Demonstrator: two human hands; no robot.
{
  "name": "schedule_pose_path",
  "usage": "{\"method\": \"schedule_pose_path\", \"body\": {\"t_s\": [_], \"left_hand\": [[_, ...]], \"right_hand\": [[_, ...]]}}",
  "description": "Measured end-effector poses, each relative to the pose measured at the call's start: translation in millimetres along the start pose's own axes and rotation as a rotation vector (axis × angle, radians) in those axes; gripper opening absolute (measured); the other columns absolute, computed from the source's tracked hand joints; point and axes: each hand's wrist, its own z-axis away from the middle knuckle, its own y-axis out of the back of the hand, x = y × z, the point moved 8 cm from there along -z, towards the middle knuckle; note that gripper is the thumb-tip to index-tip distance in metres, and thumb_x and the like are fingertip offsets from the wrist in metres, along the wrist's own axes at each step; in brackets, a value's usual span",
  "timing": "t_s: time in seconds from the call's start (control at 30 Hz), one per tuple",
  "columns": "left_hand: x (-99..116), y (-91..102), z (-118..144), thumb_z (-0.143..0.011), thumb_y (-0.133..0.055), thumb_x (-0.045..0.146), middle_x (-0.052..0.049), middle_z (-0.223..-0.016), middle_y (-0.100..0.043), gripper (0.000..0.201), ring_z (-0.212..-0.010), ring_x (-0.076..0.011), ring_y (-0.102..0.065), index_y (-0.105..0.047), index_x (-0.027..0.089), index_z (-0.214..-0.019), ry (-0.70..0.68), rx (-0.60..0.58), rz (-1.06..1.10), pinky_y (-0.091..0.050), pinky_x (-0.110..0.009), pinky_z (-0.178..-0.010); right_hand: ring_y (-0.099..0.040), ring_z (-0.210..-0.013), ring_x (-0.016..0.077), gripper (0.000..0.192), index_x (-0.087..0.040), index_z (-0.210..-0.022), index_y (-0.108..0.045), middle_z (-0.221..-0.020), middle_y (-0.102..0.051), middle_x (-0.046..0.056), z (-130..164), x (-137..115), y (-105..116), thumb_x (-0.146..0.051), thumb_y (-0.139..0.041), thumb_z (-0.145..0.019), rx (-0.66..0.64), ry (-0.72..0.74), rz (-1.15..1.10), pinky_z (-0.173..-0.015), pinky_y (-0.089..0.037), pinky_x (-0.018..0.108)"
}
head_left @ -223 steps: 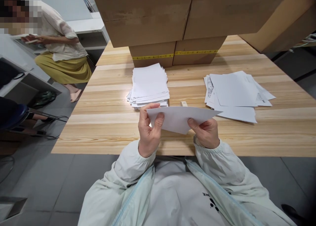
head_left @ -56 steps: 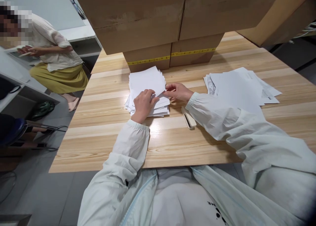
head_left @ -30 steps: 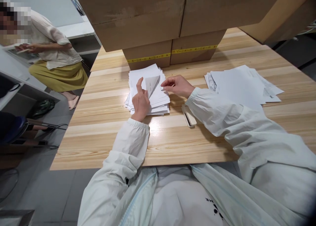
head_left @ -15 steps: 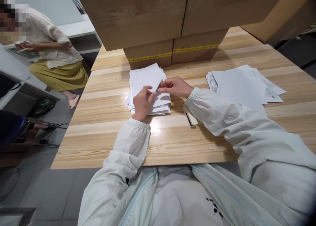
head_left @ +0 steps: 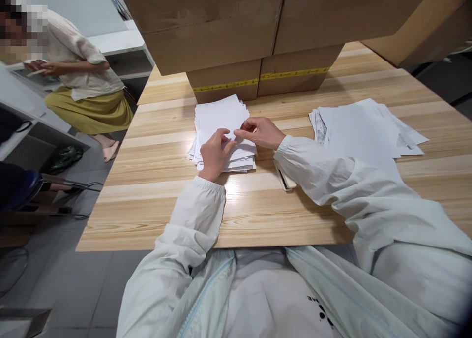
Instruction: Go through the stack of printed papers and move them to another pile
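A stack of white paper sheets (head_left: 217,114) lies slightly fanned on the wooden table in front of me. My left hand (head_left: 214,153) rests on the near part of the stack, its fingers bent and its thumb apart from the index finger. At the right edge of the pile, my right hand (head_left: 261,132) has thumb and fingertips pinched together on the top sheet of paper. The exact grip is partly hidden by the fingers. Just below my right wrist lies a white stapler (head_left: 284,178), partly covered by the sleeve.
A second, looser spread of papers (head_left: 361,126) lies to the right, some with print. Large cardboard boxes (head_left: 221,28) are stacked at the back of the table (head_left: 155,205), with yellow tape on the lower ones. A person (head_left: 81,67) sits at the far left.
The right hand has turned slightly and come down closer to the stack; the raised corner of the top sheet now lies lower. The left hand has barely moved.
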Motion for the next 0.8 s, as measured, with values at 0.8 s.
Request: {"method": "schedule_pose_path", "body": {"t_s": [0.8], "left_hand": [[0.6, 1.9, 0.7, -0.092, -0.065, 0.031, -0.002, -0.090, -0.077, 0.013, -0.084, -0.0188, -0.071, -0.068, 0.023, -0.102, -0.052, 0.061, 0.050, -0.043, -0.028, -0.072]], "right_hand": [[-0.051, -0.070, 0.0152, 0.027, -0.017, -0.067, -0.058, -0.069, -0.058, 0.000, -0.2, 8.5, -1.0, -0.041, -0.066, -0.076, -0.058, -0.007, -0.103, -0.066, -0.036, 0.029]]}}
